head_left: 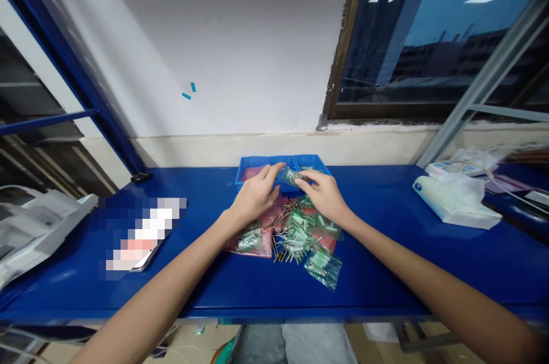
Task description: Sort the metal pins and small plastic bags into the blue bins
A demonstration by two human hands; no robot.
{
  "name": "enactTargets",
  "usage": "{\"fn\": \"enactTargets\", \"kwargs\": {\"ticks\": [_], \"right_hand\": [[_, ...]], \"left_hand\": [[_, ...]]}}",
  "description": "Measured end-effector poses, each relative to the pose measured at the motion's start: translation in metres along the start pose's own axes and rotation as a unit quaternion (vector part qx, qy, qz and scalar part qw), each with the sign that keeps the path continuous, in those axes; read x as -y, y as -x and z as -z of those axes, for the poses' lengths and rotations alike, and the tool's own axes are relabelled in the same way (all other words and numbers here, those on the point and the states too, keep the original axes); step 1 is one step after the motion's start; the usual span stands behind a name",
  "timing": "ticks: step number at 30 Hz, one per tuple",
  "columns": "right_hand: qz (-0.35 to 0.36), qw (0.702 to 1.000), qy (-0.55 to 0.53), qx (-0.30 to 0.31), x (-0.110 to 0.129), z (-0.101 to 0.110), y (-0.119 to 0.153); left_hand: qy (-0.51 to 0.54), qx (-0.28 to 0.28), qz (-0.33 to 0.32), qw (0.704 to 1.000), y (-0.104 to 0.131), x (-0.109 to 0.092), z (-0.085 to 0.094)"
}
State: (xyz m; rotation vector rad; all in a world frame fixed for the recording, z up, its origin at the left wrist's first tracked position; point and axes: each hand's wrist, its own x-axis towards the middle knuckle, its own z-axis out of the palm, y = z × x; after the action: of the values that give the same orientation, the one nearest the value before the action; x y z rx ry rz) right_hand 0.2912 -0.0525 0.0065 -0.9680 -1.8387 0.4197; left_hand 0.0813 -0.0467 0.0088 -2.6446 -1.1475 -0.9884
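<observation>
One bag [289,176] is up, pinched in my right hand [325,195], my left [254,195] parted beside it; the bins [254,159] at the bench's [377,210] back edge hold some, the heap [297,232] before them lies loose.

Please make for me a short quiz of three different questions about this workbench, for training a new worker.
1. The right hand grips: (a) a tissue; (b) a small greenish clear plastic bag; (c) a blue bin.
2. True or false: the blue plastic bins stand beyond the heap of pink and greenish plastic bags.
3. Fill in: the pale patterned soft tissue pack lies on the person's ____ side.

Key: 1 b; 2 true; 3 right.
</observation>
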Motion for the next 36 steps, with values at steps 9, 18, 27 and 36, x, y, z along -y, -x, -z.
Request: {"fn": "enactTargets", "kwargs": {"ticks": [9,18,27,36], "right_hand": [[-0.083,0.986,-0.144,0.005,0.009,0.0,0.002],[-0.068,0.986,-0.137,0.063,0.005,0.0,-0.001],[-0.069,0.995,-0.052,0.048,-0.003,0.003,-0.003],[-0.048,0.985,0.143,-0.08,-0.026,0.042,-0.038]], "left_hand": [[-0.058,0.011,-0.03,0.998,0.003,-0.008,-0.004],[0.011,-0.021,-0.028,0.999,0.004,-0.001,-0.011],[0.112,-0.023,0.03,0.993,0.0,-0.011,-0.006],[0.024,-0.05,0.013,0.998,-0.002,-0.002,0.004]]}}
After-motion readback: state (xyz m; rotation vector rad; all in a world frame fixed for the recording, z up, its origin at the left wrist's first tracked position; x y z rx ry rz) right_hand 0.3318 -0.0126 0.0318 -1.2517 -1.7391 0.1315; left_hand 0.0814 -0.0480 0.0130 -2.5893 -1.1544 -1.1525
